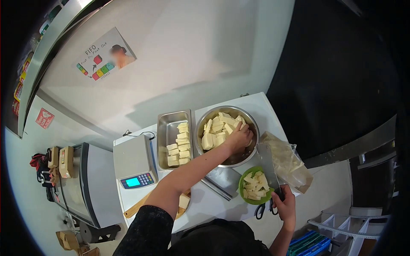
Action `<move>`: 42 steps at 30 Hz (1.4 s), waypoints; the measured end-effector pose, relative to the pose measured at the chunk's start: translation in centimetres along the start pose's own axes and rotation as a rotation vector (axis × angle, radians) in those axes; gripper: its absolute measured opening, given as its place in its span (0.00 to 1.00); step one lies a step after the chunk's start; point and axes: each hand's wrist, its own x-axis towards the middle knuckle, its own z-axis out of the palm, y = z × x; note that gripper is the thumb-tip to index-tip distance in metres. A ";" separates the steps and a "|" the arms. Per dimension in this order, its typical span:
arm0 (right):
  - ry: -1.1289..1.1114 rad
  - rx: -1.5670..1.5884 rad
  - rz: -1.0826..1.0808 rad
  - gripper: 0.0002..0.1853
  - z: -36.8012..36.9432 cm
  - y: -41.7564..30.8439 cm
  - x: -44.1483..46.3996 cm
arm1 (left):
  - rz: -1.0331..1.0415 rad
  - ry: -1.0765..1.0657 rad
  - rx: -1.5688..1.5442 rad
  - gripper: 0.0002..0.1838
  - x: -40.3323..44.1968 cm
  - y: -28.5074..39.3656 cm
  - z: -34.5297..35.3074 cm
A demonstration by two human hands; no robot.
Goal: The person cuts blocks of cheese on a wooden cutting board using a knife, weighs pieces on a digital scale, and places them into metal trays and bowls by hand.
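My left hand [241, 139] reaches into a round steel bowl [200, 147] heaped with pale yellow blocks [218, 128]. Its fingers curl down around a block near the right side; their tips are partly hidden. My right hand [287, 205] is closed round the black handle of a broad-bladed knife [267, 160], its blade pointing away from me. Beside the blade stands a green bowl [241, 194] of thin pale slices [255, 185]. Black scissor handles [259, 211] stick out near the bowl. Under my left forearm, a wooden board [136, 209] carries a pale block [184, 201].
Left of the steel bowl, a rectangular steel pan [165, 128] holds stacked pale pieces [183, 143]. A digital scale [132, 158] stands farther left. A clear plastic bag [286, 162] lies at the right table edge. Behind the white table [213, 215] rises a wall [183, 51].
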 end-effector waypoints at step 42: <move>-0.115 -0.059 0.091 0.09 3.1 0.5 3.1 | 0.263 -0.068 -0.212 0.18 0.6 -16.1 -5.9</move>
